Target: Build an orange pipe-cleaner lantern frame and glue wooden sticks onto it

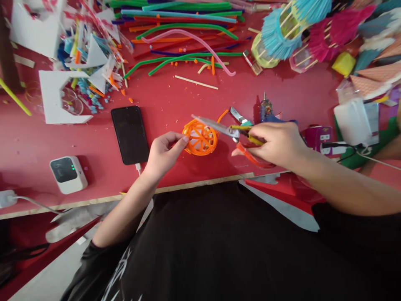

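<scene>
A round orange piece [201,139], spoked like a wheel and apparently made of pipe cleaners, is near the table's front edge. My left hand [167,152] pinches its left rim between thumb and fingertips. One loose orange end [223,116] sticks out at its upper right. In my right hand [277,142] is a pair of scissors [233,131] with yellow and orange-red handles; the blades point left, over the piece's upper right part. Just behind the scissors lie a utility knife [239,116] and a blue glue gun [267,109].
Pipe cleaners [188,31] in several colours lie across the back. A phone [130,134] and a white device [68,174] are at left, below foam scraps [59,98]. Paper lanterns [278,37] stand at back right, with a purple socket box [319,138] near my right wrist.
</scene>
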